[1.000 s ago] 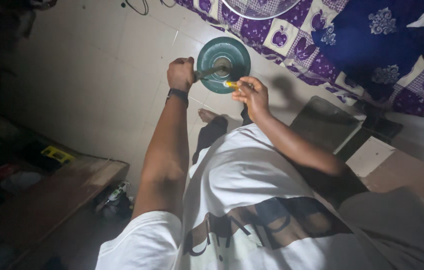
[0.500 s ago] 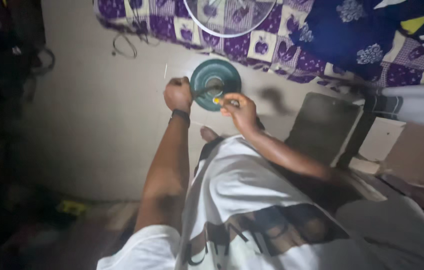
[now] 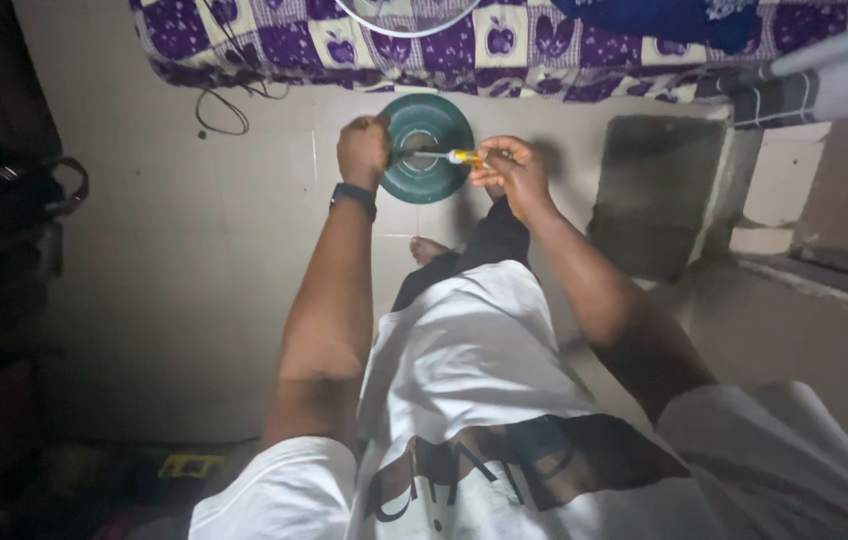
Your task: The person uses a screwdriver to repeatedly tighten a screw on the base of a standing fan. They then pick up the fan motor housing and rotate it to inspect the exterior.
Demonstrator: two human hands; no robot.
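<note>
- Green round disc (image 3: 428, 148), shaped like a fan base or cover, held up over the pale tiled floor (image 3: 194, 280), in front of the purple patterned cloth (image 3: 344, 45).
- Left hand (image 3: 363, 150) clenched on the disc's left rim, fingers curled tight round the edge; dark wristband (image 3: 354, 197) just below on the wrist.
- Right hand (image 3: 510, 170) pinched around the yellow handle of a screwdriver (image 3: 449, 156), fingers narrow and bunched.
- Screwdriver lying nearly level, metal shaft pointing left, tip meeting the pale hub at the disc's centre.
- Whether the tip sits in a screw head: too small and dim to tell.
- Progress, judged from this view alone: work at the hub seems under way, tool engaged and disc steadied; no loose screw or detached part visible anywhere, so nothing clearly finished.
- Left to do, at a guess: whatever fastening sits in the hub, not shown as either freed or tightened.
- Bare foot (image 3: 430, 248) showing on the floor beneath the disc, dark trouser leg above it, white printed shirt (image 3: 474, 370) filling the lower view.
- White wire ring (image 3: 404, 20), perhaps a fan guard, resting on the cloth just beyond the disc.
- Black cable (image 3: 219, 110) dangling from the cloth's edge, well left of the hands.
- Grey block (image 3: 659, 190) standing to the right, apart from both hands.
</note>
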